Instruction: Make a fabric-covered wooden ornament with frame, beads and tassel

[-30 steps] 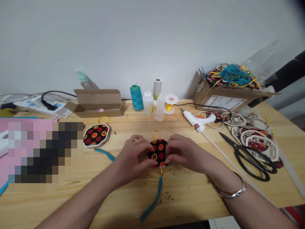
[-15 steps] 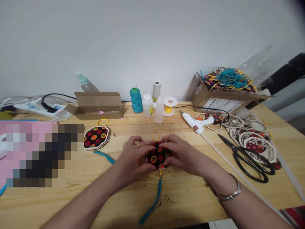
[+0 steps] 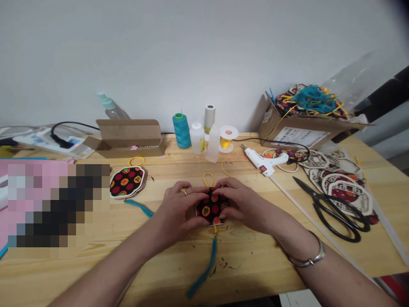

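Note:
A black fabric-covered pendant (image 3: 211, 209) with red and orange flower prints lies on the wooden table in front of me. It has a yellow cord loop at its top edge and a teal tassel (image 3: 204, 273) trailing from its bottom edge. My left hand (image 3: 182, 209) grips its left side, fingers along the upper edge and thumb near the lower one. On the right side my right hand (image 3: 244, 205) holds it the same way, hiding that edge. A stack of similar pendants (image 3: 128, 182), also with a loop and teal tassel, lies to the left.
Black scissors (image 3: 332, 209), a white glue gun (image 3: 265, 162) and wooden cut-outs (image 3: 348, 192) lie at right, before a filled cardboard box (image 3: 295, 130). Teal thread (image 3: 182, 131), bottles (image 3: 213, 145), a yellow cord spool (image 3: 227, 138) and an open small box (image 3: 129, 134) line the wall.
Both hands keep their hold on the pendant with hardly any finger movement. The camera view has shifted slightly.

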Motion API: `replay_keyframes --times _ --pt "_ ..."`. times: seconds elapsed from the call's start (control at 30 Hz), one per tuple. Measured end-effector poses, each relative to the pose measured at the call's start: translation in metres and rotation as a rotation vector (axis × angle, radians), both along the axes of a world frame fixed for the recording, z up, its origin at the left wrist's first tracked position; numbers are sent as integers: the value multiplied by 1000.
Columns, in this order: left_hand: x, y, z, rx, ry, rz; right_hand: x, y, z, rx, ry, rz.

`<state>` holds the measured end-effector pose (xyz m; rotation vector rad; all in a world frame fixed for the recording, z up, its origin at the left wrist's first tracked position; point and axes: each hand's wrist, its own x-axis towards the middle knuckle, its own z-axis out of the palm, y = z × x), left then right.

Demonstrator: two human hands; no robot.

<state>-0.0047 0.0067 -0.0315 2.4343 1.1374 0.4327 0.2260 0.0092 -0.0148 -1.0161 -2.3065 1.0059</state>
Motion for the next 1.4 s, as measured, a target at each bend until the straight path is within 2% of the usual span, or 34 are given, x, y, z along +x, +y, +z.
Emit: replay_keyframes --times 0.13,0.3,0.37,0.67,1.07,1.4 --pt "0 0 4 -11 -27 -14 1 1 2 45 50 5" --pt "-1 -1 10 43 -157 47 2 1 3 225 141 -105" --pt "-1 -1 11 75 -177 68 1 1 3 250 130 -85" --pt "1 -4 12 64 -47 21 -1 1 1 254 73 76" --pt "3 -2 7 14 -2 18 0 2 -1 198 13 74" --pt "4 -4 12 -12 -26 28 1 1 1 168 27 73"
